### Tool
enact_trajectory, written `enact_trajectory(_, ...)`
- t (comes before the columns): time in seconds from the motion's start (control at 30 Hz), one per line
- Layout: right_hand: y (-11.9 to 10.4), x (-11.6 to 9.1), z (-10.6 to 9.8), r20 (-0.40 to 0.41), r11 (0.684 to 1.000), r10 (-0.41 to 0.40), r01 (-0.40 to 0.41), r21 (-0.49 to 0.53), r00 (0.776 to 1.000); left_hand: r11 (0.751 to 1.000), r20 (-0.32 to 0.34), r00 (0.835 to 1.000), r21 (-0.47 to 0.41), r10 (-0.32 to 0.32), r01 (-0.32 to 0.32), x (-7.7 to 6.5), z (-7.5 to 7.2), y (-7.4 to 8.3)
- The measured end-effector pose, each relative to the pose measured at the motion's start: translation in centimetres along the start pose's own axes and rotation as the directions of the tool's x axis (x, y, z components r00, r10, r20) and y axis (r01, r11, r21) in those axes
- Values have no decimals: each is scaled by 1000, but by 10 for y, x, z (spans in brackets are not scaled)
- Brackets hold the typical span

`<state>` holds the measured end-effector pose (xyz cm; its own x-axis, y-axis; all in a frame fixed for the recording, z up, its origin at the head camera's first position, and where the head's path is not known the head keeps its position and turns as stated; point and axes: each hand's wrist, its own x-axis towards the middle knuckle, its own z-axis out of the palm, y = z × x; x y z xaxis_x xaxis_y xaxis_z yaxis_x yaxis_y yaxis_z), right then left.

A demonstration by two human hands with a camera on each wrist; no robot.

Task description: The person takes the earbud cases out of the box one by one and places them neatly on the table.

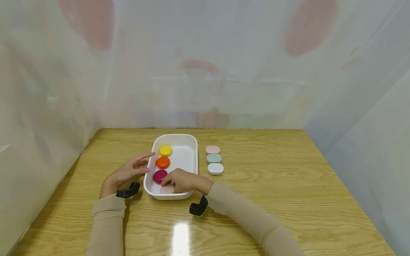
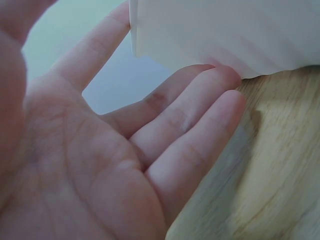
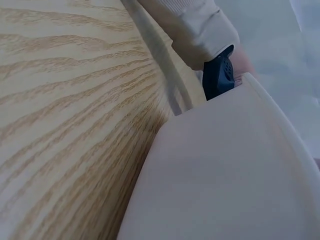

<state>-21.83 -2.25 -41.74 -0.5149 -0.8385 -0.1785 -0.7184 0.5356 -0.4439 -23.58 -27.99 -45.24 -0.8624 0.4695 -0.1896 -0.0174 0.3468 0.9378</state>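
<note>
A white rectangular tray (image 1: 182,196) holds a column of smooth round pieces along its left side: yellow (image 1: 165,150), orange (image 1: 162,162) and dark magenta (image 1: 159,175). At the near end lies a pale pink round piece (image 1: 167,190), pinched between the thumb and fingers of my right hand (image 1: 181,180), which reaches over the tray's right wall. My left hand (image 1: 129,171) is at the left wall with fingers loosely extended. In the left wrist view its fingertips (image 2: 227,75) meet the tray's outside wall (image 2: 200,35). The right wrist view shows the tray's outer wall (image 3: 215,165), not the hand.
Right of the tray, three small rounded-oblong boxes stand in a column: pink (image 1: 213,150), pale green (image 1: 214,158) and white (image 1: 215,169). All rest on a wooden table (image 1: 272,177), with a pale patterned curtain (image 1: 250,99) behind it.
</note>
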Motion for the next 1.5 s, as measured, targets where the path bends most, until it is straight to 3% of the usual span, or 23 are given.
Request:
enact_trajectory(0.17, 0, -1, -1, -61, 1000, 1, 0, 13, 998, 1000, 3, 1000, 2, 1, -1, 0, 0, 1)
enact_trajectory(0.3, 1, -4, -2, -117, 995, -2, 14, 103, 993, 1000, -3, 1000, 16, 3, -3, 0, 0, 2)
enact_trajectory(0.6, 7, -23, -11, -282, 941, -57, 146, 305, 958, 999, -11, 1000, 30, -18, 18, 1, -1, 0)
enact_trajectory(0.77, 19, -40, -18, -361, 905, -3, 157, 396, 933, 998, -22, 999, 39, -39, 40, 0, -1, 1)
enact_trajectory(0.93, 35, -56, -25, -426, 908, 39, 146, 392, 904, 997, -30, 998, 49, -56, 58, -1, -1, 2)
enact_trajectory(1.17, 62, -76, -29, -530, 901, 96, 152, 406, 842, 998, -28, 998, 43, -51, 52, -1, -1, 2)
enact_trajectory(1.37, 85, -89, -34, -540, 871, 187, 116, 478, 820, 998, -25, 999, 41, -41, 42, 0, -1, 1)
enact_trajectory(1.5, 105, -97, -33, -540, 851, 294, 40, 523, 789, 998, -24, 999, 38, -43, 44, -1, -1, 2)
